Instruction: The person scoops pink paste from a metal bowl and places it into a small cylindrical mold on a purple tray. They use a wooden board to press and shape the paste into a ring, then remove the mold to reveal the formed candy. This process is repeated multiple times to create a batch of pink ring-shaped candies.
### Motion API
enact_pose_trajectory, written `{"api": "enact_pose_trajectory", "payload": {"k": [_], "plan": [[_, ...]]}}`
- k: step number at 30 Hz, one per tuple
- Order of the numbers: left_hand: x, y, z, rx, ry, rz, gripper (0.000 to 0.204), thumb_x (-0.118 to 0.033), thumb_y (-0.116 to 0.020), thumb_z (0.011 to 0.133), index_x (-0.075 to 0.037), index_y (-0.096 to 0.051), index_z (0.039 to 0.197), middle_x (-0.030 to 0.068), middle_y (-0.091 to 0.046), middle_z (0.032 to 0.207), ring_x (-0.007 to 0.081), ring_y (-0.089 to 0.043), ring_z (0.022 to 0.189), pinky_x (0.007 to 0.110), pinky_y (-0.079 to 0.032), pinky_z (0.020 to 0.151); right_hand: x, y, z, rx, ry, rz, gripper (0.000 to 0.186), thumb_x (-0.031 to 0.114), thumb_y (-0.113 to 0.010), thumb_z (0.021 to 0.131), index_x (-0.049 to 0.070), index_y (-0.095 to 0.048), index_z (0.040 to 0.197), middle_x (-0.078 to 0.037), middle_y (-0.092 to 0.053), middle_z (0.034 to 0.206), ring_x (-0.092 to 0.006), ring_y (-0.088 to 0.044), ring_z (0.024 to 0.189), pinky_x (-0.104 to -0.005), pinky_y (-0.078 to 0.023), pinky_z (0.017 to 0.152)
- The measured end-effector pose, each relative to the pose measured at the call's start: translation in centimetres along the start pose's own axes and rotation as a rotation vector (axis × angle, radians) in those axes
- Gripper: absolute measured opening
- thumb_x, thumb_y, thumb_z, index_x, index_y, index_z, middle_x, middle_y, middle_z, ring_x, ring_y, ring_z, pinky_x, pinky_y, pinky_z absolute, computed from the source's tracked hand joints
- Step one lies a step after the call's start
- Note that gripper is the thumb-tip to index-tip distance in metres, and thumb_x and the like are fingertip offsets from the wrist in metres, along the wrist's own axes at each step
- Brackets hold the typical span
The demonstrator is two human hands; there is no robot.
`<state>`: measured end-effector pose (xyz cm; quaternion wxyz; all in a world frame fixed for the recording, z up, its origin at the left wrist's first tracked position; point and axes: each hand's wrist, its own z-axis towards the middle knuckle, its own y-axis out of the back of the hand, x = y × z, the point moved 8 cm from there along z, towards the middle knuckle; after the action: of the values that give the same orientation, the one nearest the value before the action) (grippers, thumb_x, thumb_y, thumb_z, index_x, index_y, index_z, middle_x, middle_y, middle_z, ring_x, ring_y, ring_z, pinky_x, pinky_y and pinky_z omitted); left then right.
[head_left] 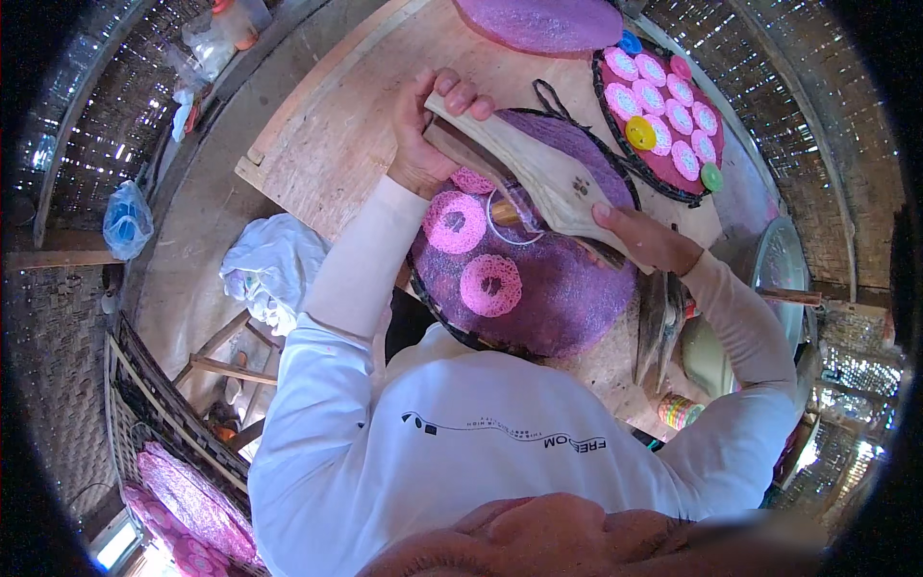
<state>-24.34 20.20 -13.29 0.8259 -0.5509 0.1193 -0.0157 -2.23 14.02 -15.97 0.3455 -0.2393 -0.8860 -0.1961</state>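
Both my hands grip a long, pale wooden hand press (553, 168) made of two boards, held at a slant over a round purple tray (567, 308). My left hand (437, 130) is closed round its upper-left end. At the lower-right end my right hand (649, 240) is wrapped round the wood. Beneath the boards shows a clear round rim (492, 226) with a brownish cylinder (505, 213); how they join the press is partly hidden. On the tray's left part lie pink lacy rounds, among them one (454, 222) by the rim and another (490, 285) nearer me.
At the far right a dark-rimmed tray (697, 183) holds several pink-and-white rounds and coloured lids. Another purple disc (543, 24) lies at the back of the wooden table (317, 154). A large basin (779, 260) stands right, a white plastic bag (274, 264) left.
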Motion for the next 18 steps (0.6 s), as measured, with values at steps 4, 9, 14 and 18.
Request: {"api": "enact_pose_trajectory", "payload": {"k": [4, 9, 14, 18], "plan": [[-0.6, 0.6, 0.2, 0.012, 0.007, -0.043, 0.026, -0.035, -0.047, 0.087, -0.016, -0.045, 0.069, -0.0016, -0.044, 0.060, 0.0203, -0.044, 0.069, 0.034, -0.039, 0.069, 0.6, 0.1, 0.8, -0.133, 0.115, -0.067, 0.066, 0.062, -0.041, 0.084, 0.001, -0.063, 0.076, -0.003, -0.054, 0.057, -0.0114, -0.049, 0.050, -0.0254, -0.039, 0.047], [-1.3, 0.4, -0.4, -0.181, -0.079, 0.111, 0.025, -0.032, -0.047, 0.089, -0.016, -0.043, 0.068, -0.0041, -0.039, 0.057, 0.0140, -0.040, 0.061, 0.029, -0.037, 0.064, 2.7, -0.8, -0.4, -0.110, 0.153, -0.189, 0.066, 0.062, -0.039, 0.085, 0.000, -0.062, 0.074, -0.004, -0.055, 0.057, -0.0110, -0.050, 0.050, -0.0260, -0.040, 0.046], [0.3, 1.2, -1.0, -0.293, -0.136, 0.045, 0.025, -0.029, -0.048, 0.088, -0.016, -0.042, 0.067, -0.0042, -0.038, 0.057, 0.0104, -0.039, 0.058, 0.026, -0.038, 0.062, 0.7, 0.5, -0.9, -0.140, 0.032, -0.161, 0.068, 0.063, -0.039, 0.084, 0.000, -0.063, 0.071, -0.004, -0.055, 0.057, -0.0117, -0.050, 0.049, -0.0269, -0.041, 0.047], [1.6, 2.1, -0.8, -0.282, -0.131, 0.009, 0.025, -0.029, -0.050, 0.087, -0.016, -0.042, 0.067, -0.0044, -0.039, 0.057, 0.0107, -0.039, 0.057, 0.027, -0.038, 0.062, 0.4, 2.1, -2.4, -0.178, -0.124, -0.224, 0.069, 0.062, -0.043, 0.083, -0.003, -0.063, 0.077, -0.005, -0.057, 0.061, -0.0125, -0.051, 0.056, -0.0296, -0.042, 0.054]]}}
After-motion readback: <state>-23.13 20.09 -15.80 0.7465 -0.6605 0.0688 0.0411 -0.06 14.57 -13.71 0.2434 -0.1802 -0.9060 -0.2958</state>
